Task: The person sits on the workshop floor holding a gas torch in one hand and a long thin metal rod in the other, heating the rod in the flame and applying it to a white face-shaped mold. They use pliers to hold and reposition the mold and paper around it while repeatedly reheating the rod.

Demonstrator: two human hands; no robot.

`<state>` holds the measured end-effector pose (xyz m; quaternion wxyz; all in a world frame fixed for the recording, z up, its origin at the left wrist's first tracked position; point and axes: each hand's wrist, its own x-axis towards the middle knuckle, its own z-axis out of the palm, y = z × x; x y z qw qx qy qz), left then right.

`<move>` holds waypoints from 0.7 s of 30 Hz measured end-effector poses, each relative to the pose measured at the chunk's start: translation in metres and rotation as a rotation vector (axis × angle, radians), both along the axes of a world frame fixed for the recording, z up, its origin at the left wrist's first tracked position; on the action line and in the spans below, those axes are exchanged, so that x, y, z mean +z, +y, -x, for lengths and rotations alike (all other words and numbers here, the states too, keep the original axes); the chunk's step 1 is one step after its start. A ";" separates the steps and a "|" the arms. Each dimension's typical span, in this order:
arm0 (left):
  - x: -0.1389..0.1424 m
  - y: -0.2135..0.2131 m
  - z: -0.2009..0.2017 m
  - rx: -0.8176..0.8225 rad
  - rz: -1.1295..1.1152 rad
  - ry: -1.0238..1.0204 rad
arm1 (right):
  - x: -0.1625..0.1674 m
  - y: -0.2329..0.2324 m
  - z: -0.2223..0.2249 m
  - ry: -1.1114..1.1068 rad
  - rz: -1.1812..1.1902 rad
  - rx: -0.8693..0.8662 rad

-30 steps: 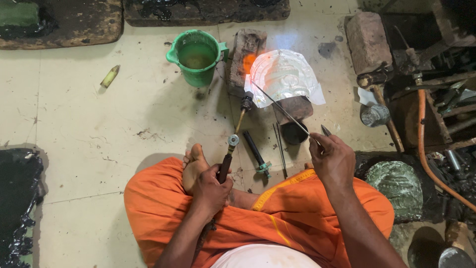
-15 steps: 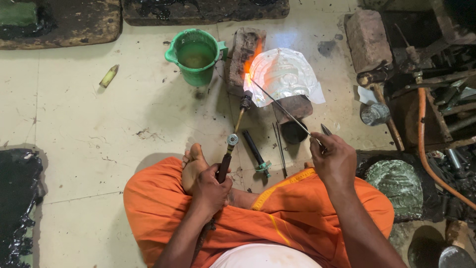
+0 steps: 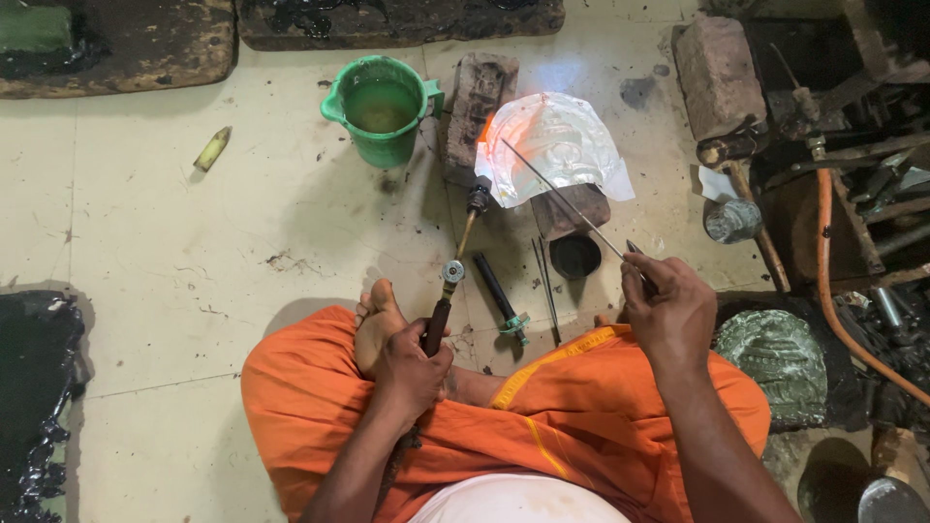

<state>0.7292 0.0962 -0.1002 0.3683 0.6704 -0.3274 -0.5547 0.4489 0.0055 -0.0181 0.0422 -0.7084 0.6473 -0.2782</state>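
Note:
I sit cross-legged on the floor in an orange cloth. My left hand (image 3: 412, 363) grips the dark handle of a gas torch (image 3: 455, 266), whose nozzle points away at a thin silvery embossed metal sheet (image 3: 562, 145) lying on a brick. An orange flame glow shows at the sheet's left edge. My right hand (image 3: 668, 310) holds a long thin metal rod (image 3: 562, 199), and the rod's far tip reaches the sheet next to the flame.
A green plastic jug (image 3: 381, 111) with liquid stands left of a brick (image 3: 481, 92). A second torch piece (image 3: 499, 295), thin rods and a small black cup (image 3: 575, 257) lie before my legs. Tools, an orange hose (image 3: 833, 281) and a dark green embossed block (image 3: 775, 353) crowd the right.
The flame at the sheet's left edge flared taller half a second ago and is now a lower orange glow. Both hands have stayed almost in place.

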 end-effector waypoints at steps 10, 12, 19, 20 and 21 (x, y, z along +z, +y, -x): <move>-0.003 0.001 -0.001 -0.016 0.046 -0.068 | -0.003 -0.002 -0.007 -0.027 -0.049 0.004; -0.003 0.001 -0.001 -0.018 0.080 -0.082 | -0.004 -0.002 -0.007 -0.027 -0.055 0.004; -0.001 0.001 -0.002 -0.020 0.047 -0.049 | -0.007 -0.002 -0.010 -0.014 -0.080 -0.019; -0.001 0.001 -0.002 -0.017 0.043 -0.039 | -0.007 -0.002 -0.010 -0.020 -0.092 -0.030; 0.000 0.001 -0.001 -0.014 0.039 -0.029 | -0.007 -0.002 -0.010 -0.025 -0.095 -0.030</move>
